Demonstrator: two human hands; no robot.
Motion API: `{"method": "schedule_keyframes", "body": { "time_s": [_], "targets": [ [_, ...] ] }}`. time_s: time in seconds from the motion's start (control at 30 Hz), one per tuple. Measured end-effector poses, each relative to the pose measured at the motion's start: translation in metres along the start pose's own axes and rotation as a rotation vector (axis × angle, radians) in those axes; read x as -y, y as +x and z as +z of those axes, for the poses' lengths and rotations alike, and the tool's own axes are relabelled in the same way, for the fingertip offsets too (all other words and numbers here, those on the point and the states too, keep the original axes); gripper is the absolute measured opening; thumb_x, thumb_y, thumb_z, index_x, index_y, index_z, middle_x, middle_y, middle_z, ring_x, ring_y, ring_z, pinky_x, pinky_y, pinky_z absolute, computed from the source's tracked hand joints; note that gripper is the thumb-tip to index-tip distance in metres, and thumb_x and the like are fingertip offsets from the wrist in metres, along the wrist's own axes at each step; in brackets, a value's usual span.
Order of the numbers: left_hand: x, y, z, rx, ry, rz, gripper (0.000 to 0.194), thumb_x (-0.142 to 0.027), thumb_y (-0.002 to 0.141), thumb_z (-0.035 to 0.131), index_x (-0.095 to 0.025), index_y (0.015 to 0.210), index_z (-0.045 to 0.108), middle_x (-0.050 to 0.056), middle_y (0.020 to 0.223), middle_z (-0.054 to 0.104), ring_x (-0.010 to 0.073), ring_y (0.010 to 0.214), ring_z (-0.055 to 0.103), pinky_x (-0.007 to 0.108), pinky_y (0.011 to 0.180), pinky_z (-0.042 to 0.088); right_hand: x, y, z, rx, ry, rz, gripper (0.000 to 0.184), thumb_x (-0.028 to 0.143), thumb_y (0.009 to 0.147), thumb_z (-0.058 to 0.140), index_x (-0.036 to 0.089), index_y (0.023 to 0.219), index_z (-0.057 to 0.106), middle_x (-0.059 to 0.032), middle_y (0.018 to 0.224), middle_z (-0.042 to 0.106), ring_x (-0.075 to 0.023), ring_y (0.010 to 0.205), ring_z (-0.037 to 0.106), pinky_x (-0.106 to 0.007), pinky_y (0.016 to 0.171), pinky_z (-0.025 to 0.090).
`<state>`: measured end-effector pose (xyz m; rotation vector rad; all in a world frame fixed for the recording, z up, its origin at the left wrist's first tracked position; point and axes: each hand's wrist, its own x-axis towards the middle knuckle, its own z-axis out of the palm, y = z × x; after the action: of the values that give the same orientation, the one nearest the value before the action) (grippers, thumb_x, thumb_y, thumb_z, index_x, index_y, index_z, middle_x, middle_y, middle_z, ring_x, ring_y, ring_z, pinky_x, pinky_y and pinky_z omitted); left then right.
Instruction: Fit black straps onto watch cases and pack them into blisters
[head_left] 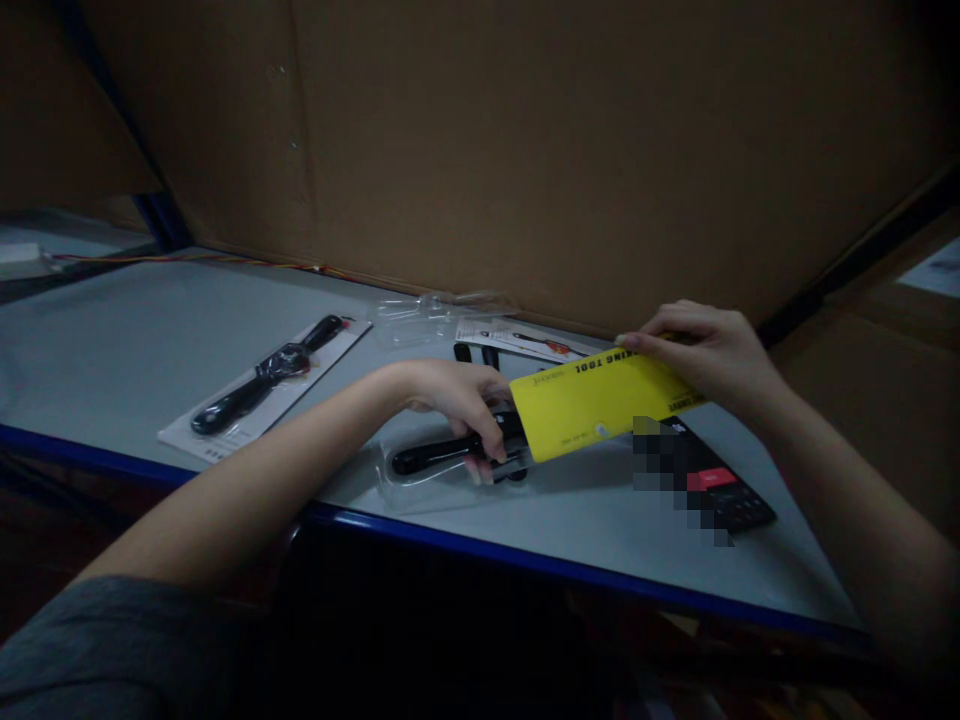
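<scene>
Fingers (491, 437): L hand (461, 392) curled, R hand (714, 342) pinching. Blue-edged grey tabletop (559, 530) below. Flat yellow rect. card (600, 402) w/ blk print: R pinch, L hand's 3 o'clock. Long blk-handled tool (439, 455) in clear plastic shell (386, 490): L grip, 6 o'clock.

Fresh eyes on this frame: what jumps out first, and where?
The yellow card, bright against the grey table, its far-right end pinched in the right hand. Next, the black tool gripped in the left hand, near the table's blue front edge. Then the packaged tool lying at left.
</scene>
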<state>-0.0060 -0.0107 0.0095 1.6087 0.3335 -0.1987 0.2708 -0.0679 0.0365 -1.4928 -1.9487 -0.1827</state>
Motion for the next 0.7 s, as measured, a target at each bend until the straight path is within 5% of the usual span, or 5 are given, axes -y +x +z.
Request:
{"method": "schedule_keyframes", "body": {
  "time_s": [0.13, 0.23, 0.5, 0.7],
  "targets": [
    [-0.002, -0.002, -0.001, 0.021, 0.009, -0.014, 0.053, -0.024, 0.055, 0.075, -0.013, 0.105, 0.062, 0.010, 0.089, 0.068, 0.0211, 0.067, 0.066, 0.039, 0.063, 0.055, 0.011, 0.000, 0.001, 0.017, -0.101, -0.094, 0.025, 0.041, 0.076, 0.063, 0.021, 0.062, 0.065, -0.0028, 0.065, 0.061, -0.0139, 0.062, 0.050, -0.028, 0.058, 0.034],
    [-0.005, -0.004, -0.003, 0.042, -0.032, -0.034, 0.059, -0.028, 0.061, 0.070, -0.017, 0.117, 0.055, 0.009, 0.093, 0.068, 0.0201, 0.069, 0.066, 0.035, 0.061, 0.055, 0.018, -0.001, 0.002, -0.016, -0.160, -0.129, 0.026, 0.044, 0.076, 0.062, 0.022, 0.063, 0.064, -0.0028, 0.066, 0.063, -0.0152, 0.063, 0.052, -0.029, 0.058, 0.034],
    [-0.002, -0.001, 0.001, -0.110, 0.136, -0.014, 0.055, -0.045, 0.068, 0.066, -0.021, 0.116, 0.054, 0.010, 0.112, 0.063, 0.0220, 0.089, 0.063, 0.022, 0.053, 0.049, 0.030, -0.007, 0.013, -0.132, -0.289, -0.051, 0.029, 0.047, 0.084, 0.047, 0.025, 0.070, 0.060, -0.0053, 0.070, 0.059, -0.0219, 0.071, 0.054, -0.036, 0.063, 0.036],
    [-0.001, 0.003, 0.006, -0.088, 0.141, -0.023, 0.056, -0.030, 0.061, 0.070, -0.019, 0.113, 0.053, 0.009, 0.104, 0.066, 0.0229, 0.085, 0.065, 0.025, 0.053, 0.049, 0.052, -0.009, 0.027, -0.088, -0.269, -0.018, 0.035, 0.049, 0.088, 0.037, 0.027, 0.082, 0.063, -0.0072, 0.080, 0.057, -0.0238, 0.081, 0.052, -0.040, 0.072, 0.037]
  ]
}}
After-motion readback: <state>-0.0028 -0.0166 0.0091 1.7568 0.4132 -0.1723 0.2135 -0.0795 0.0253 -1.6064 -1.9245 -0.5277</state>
